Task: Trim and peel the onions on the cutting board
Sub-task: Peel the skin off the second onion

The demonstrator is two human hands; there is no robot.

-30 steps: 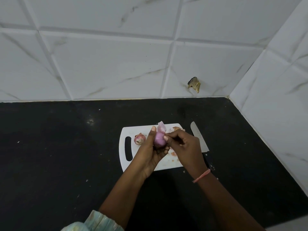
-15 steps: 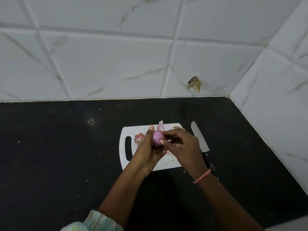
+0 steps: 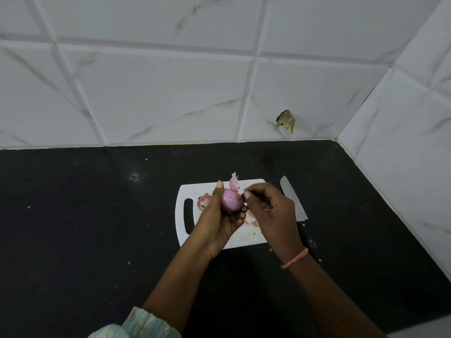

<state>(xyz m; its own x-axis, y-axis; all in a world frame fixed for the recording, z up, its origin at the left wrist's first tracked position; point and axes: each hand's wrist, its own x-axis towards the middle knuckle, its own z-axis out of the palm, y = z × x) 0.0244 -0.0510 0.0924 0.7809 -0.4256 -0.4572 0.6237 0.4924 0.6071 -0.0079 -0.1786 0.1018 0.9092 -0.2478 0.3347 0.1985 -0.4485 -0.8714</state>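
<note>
My left hand [image 3: 220, 215] gripped the small onion [image 3: 231, 202] above the cutting board [image 3: 244, 240]. My right hand [image 3: 268, 208] pinched at its papery skin [image 3: 234, 182], though what it caught was blurred. The bulb looked light, firm, probably slick, so I'd cradle it and tug the loose flap.

Wide bare stretch of black worktop [image 3: 85, 228] to the left of the cutting board [image 3: 244, 240], open for any approach. Bare too on the far side, up to the tiled wall [image 3: 146, 93]. On the right, blocked just beside the board by a knife [image 3: 291, 198] lying along its edge, with a second tiled wall [image 3: 402, 142] closing in beyond. Over the board itself, crowded by the left hand [image 3: 219, 220] and right hand [image 3: 271, 211] with an onion [image 3: 231, 202] between them; another onion [image 3: 203, 202] at the board's left end, beside the handle slot [image 3: 188, 215].
</note>
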